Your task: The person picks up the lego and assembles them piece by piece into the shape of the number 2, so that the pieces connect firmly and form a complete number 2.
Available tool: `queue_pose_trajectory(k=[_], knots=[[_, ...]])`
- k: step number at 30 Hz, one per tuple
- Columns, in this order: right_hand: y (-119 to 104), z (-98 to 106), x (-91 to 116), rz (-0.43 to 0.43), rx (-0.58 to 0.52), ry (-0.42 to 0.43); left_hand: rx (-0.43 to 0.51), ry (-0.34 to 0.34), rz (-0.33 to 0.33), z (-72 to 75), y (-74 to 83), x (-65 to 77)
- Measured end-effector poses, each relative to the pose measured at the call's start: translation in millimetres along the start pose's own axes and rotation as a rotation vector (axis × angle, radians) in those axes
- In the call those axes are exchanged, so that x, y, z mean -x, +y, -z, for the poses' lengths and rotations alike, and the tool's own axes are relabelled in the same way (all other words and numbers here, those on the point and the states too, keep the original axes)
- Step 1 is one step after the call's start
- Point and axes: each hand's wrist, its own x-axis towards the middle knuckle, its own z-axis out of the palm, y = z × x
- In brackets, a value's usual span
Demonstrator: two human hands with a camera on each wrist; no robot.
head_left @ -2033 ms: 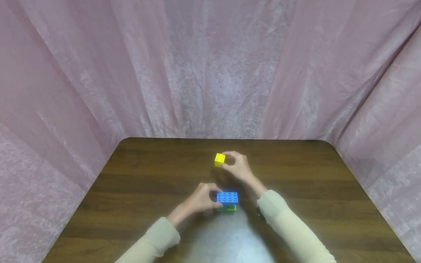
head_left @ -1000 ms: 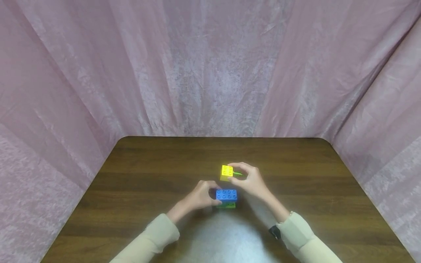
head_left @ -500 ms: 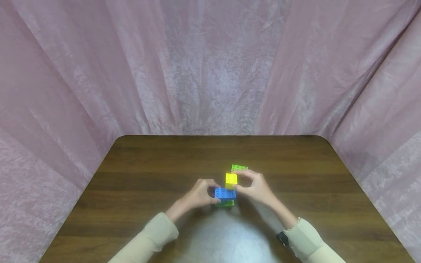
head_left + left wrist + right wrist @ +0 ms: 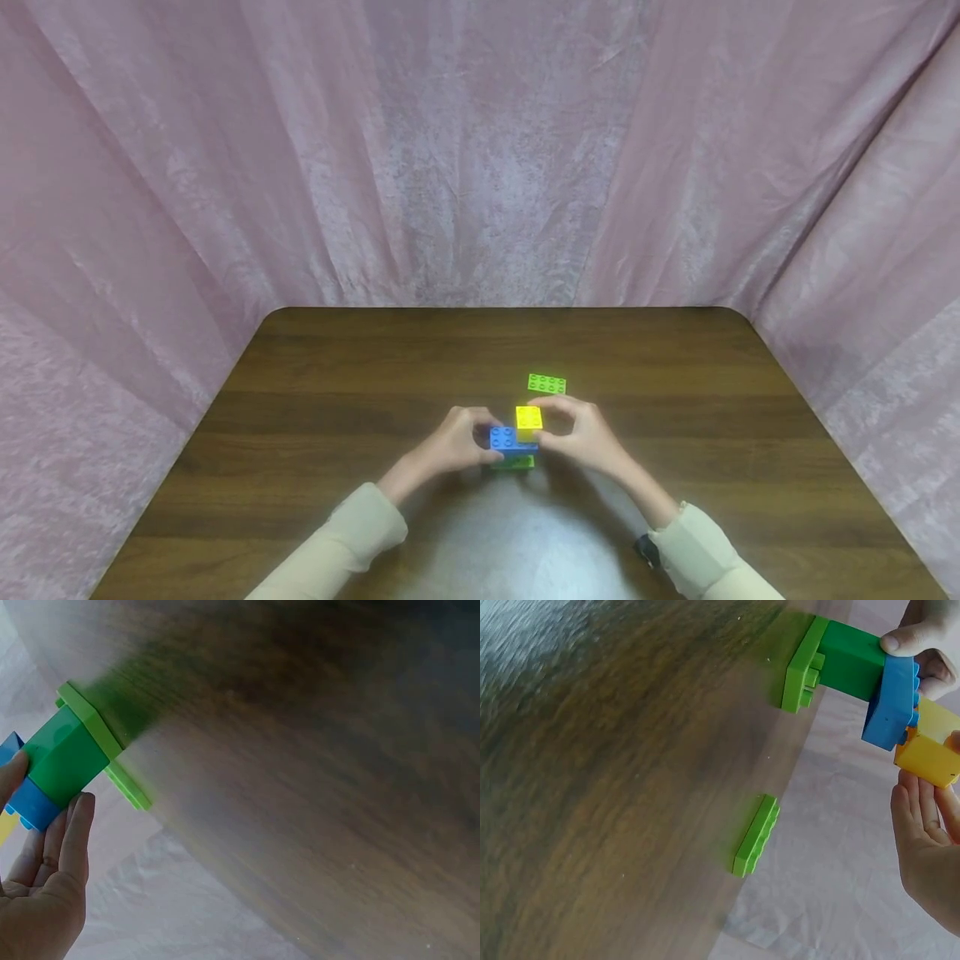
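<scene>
A small stack stands on the table: a light green plate [image 4: 517, 463] at the bottom, a dark green block [image 4: 853, 660] above it, and a blue brick [image 4: 502, 437] on top. My left hand [image 4: 454, 442] pinches the blue brick's left end between thumb and fingers. Between the fingertips of my right hand [image 4: 581, 429] is a yellow brick [image 4: 528, 419], held at the right half of the blue brick. In the right wrist view the yellow brick meets the blue studs; whether it sits fully down I cannot tell. Bare studs show on the blue brick's left half.
A second light green plate [image 4: 547, 384] lies studs up on the table, just beyond the right hand. The brown wooden table [image 4: 337, 375] has rounded far corners. Pink curtains [image 4: 480, 150] hang behind it and at the sides.
My right hand has brought the yellow brick toward me and slightly right, down onto the blue brick's right half. The loose light green plate has come into view. The left hand keeps its grip.
</scene>
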Motion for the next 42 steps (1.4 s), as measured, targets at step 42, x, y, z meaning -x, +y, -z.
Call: queue_pose_trajectory(k=[42], knots=[[5.3, -0.2, 0.0, 0.068, 0.087, -0.060, -0.024, -0.010, -0.022, -0.8, -2.4, 1.1]])
